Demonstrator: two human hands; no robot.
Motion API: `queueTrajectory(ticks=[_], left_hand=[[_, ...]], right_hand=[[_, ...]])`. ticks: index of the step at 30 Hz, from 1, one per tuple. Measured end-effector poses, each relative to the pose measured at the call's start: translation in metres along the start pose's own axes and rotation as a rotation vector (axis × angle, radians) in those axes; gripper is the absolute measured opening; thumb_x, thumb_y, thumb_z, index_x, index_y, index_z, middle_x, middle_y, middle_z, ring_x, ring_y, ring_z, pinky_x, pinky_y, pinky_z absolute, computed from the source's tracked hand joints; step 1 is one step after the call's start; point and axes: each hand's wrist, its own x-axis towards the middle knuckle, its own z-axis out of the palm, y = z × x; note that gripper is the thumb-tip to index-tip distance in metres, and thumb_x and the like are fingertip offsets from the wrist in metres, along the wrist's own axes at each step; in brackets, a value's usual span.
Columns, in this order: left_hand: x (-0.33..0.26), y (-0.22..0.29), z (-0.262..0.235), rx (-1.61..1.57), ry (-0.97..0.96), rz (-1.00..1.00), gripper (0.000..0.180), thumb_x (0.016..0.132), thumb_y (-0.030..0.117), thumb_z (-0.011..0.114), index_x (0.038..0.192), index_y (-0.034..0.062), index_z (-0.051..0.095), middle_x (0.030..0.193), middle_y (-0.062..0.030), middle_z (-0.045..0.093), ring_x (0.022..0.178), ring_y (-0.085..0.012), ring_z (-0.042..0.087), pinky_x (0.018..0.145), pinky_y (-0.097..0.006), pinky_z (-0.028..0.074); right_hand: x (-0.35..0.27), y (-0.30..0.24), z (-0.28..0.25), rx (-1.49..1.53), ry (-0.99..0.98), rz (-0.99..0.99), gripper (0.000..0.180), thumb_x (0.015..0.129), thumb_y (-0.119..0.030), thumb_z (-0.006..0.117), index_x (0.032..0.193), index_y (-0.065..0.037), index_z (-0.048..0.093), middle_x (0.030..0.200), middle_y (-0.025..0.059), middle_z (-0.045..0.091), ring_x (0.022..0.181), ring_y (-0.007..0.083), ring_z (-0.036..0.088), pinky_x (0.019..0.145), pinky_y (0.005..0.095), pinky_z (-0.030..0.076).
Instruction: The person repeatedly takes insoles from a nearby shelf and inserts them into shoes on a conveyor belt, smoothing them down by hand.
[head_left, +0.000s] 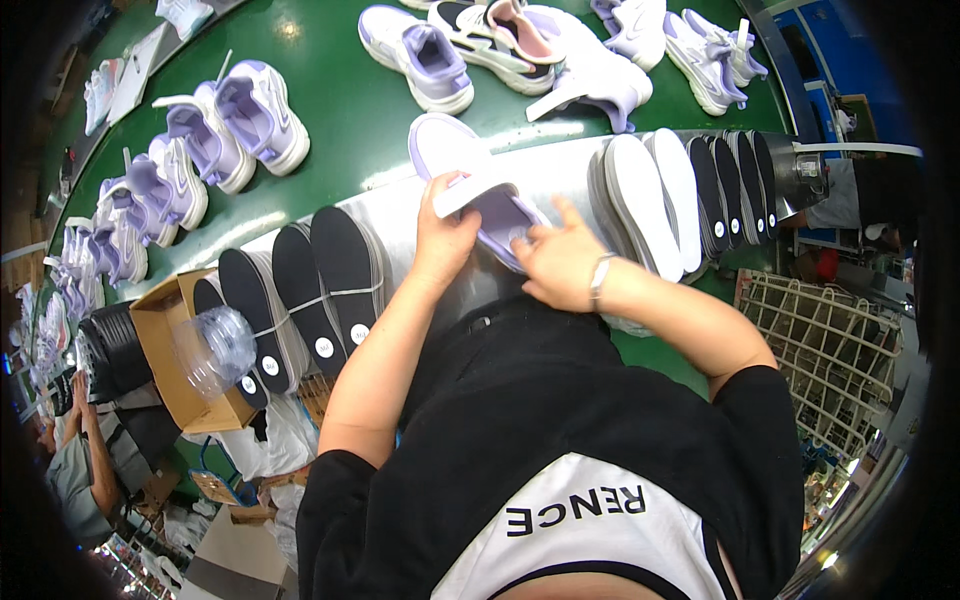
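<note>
A white-and-lilac sneaker (447,150) lies over the metal worktop (565,170), between black insoles (335,260) and white insoles (640,205). Its long axis runs obliquely, toe pointing away and leftward, heel toward the wearer. The left hand's (445,235) fingers grasp it beside the tongue; the right hand's (560,265), partly bent, meet the heel collar, their grip indeterminable.

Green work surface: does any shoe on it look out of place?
Yes: a black-and-white shoe with pink lining sits near the top, right of a white-and-lavender shoe. It looks odd because the shoes around it are white and lavender.
</note>
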Motion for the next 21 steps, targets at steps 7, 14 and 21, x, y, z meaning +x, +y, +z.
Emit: queueTrajectory(ticks=[7, 14, 21], left_hand=[[0.008, -0.008, 0.01, 0.174, 0.049, 0.074, 0.036, 0.061, 0.0, 0.051, 0.097, -0.0016, 0.047, 0.093, -0.0187, 0.049, 0.091, -0.0342, 0.045, 0.08, -0.036, 0.037], [0.019, 0.016, -0.032, 0.017, 0.166, -0.1, 0.036, 0.065, -0.004, 0.044, 0.101, -0.0016, 0.048, 0.091, -0.0114, 0.055, 0.084, -0.0194, 0.054, 0.074, -0.029, 0.043], [0.12, 0.02, -0.115, 0.414, 0.401, 0.119, 0.043, 0.072, 0.003, 0.051, 0.112, -0.0057, 0.039, 0.108, -0.0202, 0.048, 0.099, -0.0283, 0.047, 0.087, -0.033, 0.034]], right_hand=[[0.028, 0.012, 0.021, 0.21, -0.295, 0.067, 0.028, 0.068, -0.012, 0.046, 0.092, 0.003, 0.051, 0.075, 0.0182, 0.06, 0.077, 0.0312, 0.058, 0.09, 0.0498, 0.024], [0.011, 0.052, -0.03, 0.524, 0.55, -0.119, 0.022, 0.075, -0.018, 0.054, 0.094, -0.007, 0.055, 0.082, 0.0085, 0.057, 0.08, 0.0253, 0.053, 0.075, 0.037, 0.038], [0.036, 0.199, -0.002, 0.202, 0.594, 0.576, 0.05, 0.067, -0.014, 0.058, 0.114, -0.009, 0.042, 0.11, 0.0136, 0.045, 0.105, 0.0305, 0.04, 0.084, 0.0414, 0.036]])
